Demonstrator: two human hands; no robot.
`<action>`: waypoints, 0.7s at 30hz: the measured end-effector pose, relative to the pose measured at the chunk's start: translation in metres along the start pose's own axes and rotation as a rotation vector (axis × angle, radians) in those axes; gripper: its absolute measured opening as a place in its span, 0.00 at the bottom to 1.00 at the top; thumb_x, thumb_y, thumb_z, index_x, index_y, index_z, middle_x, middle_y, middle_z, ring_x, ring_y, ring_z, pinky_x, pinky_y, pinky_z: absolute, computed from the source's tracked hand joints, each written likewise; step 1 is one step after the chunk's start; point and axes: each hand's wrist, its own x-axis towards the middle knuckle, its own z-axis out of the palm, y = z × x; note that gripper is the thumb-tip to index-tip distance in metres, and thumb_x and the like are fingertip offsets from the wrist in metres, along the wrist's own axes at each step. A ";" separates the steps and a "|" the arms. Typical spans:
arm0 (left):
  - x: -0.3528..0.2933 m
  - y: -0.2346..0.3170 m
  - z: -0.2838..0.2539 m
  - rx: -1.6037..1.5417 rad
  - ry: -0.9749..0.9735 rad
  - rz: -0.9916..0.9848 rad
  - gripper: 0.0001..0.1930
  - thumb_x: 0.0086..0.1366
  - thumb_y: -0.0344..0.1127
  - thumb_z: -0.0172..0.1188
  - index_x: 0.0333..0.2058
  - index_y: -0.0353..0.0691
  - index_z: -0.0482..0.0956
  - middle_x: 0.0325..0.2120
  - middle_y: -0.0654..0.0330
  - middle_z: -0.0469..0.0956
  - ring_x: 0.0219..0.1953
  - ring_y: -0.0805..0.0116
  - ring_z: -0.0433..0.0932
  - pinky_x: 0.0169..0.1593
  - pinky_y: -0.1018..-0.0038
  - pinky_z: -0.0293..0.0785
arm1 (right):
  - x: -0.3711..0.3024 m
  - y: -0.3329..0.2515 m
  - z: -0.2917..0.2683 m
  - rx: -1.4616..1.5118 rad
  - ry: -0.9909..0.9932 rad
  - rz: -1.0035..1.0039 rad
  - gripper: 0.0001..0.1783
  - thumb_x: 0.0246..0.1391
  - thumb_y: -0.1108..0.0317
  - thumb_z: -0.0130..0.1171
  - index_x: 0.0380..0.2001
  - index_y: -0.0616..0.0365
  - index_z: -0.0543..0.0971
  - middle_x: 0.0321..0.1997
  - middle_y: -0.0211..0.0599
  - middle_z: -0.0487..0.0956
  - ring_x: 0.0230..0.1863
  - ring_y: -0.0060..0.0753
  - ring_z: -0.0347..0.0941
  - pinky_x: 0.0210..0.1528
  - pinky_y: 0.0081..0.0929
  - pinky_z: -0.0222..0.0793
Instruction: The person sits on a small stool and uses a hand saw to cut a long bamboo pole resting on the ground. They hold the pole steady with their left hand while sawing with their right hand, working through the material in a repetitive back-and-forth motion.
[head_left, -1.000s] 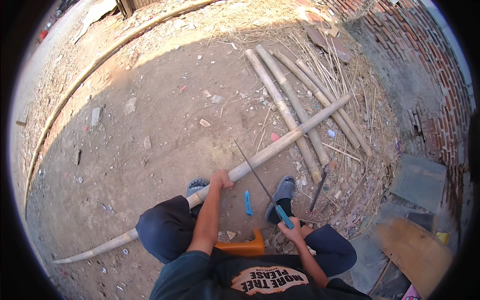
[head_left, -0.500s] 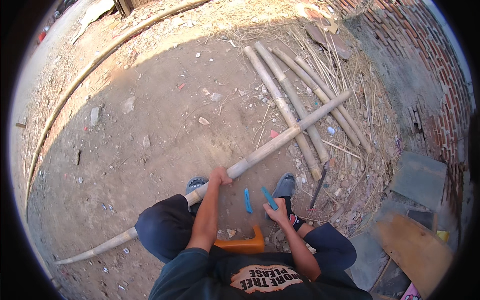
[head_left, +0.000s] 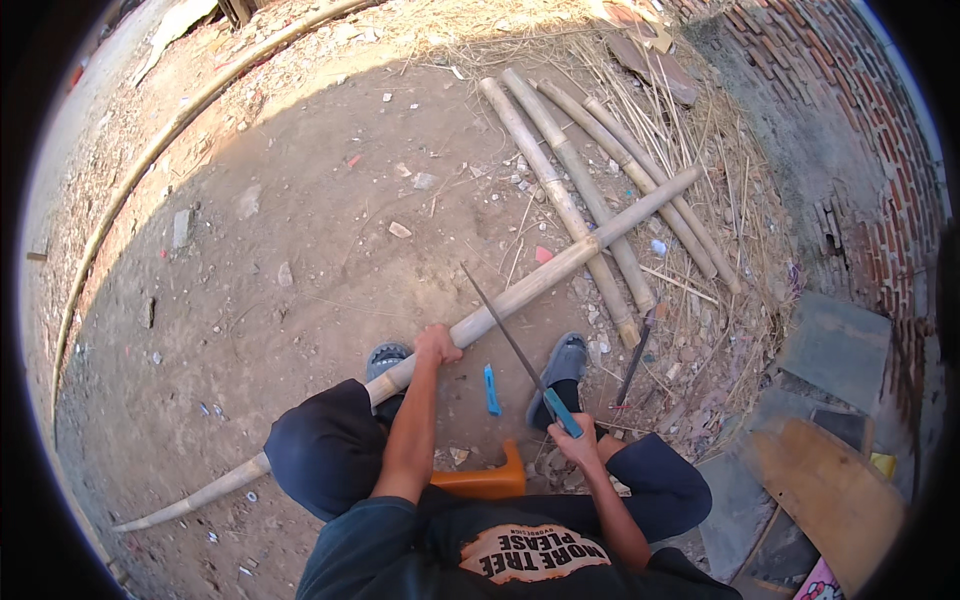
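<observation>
A long bamboo pole [head_left: 545, 280] runs slantwise from the lower left to the upper right; my left knee hides part of it. Its far end lies across several shorter bamboo pieces [head_left: 555, 190]. My left hand [head_left: 438, 345] grips the pole just past the knee, above my left sandal. In my right hand [head_left: 578, 438] is the blue handle of a handsaw [head_left: 515, 345]. The thin dark blade points up and left, crossing over the pole in view; whether it touches cannot be made out. A blue object [head_left: 492, 390], perhaps a cutter or sheath, lies on the ground between my feet.
An orange plastic stool [head_left: 485, 480] is beneath me. A dark thin tool or rod [head_left: 635, 360] lies right of my right foot. Boards and sheets [head_left: 825, 490] lean at the lower right, below a brick wall [head_left: 880, 200]. Straw and rubble surround the bamboo pieces.
My right hand has shifted slightly right and down, and the saw blade now shows clearly, reaching up-left over the pole. The left hand keeps its grip; the whole view has shifted slightly.
</observation>
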 end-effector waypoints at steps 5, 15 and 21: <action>-0.005 0.010 -0.006 0.029 0.027 0.023 0.28 0.44 0.42 0.70 0.48 0.43 0.86 0.49 0.46 0.84 0.53 0.50 0.83 0.57 0.60 0.80 | 0.068 0.003 0.048 -0.037 0.054 -0.198 0.20 0.46 0.65 0.66 0.12 0.60 0.68 0.10 0.26 0.63 0.14 0.23 0.62 0.20 0.32 0.57; 0.000 0.000 -0.003 0.036 -0.014 -0.013 0.27 0.46 0.43 0.69 0.48 0.40 0.86 0.49 0.47 0.84 0.54 0.51 0.83 0.57 0.59 0.80 | -0.055 0.014 -0.010 -0.042 -0.024 -0.001 0.20 0.47 0.68 0.66 0.11 0.57 0.66 0.11 0.24 0.64 0.15 0.16 0.61 0.19 0.26 0.55; -0.014 0.021 -0.011 0.021 0.034 0.003 0.26 0.45 0.40 0.69 0.46 0.40 0.87 0.49 0.47 0.84 0.53 0.51 0.83 0.55 0.59 0.81 | 0.023 -0.004 0.029 -0.012 0.055 -0.053 0.20 0.48 0.67 0.64 0.11 0.58 0.66 0.10 0.25 0.62 0.15 0.17 0.60 0.20 0.30 0.56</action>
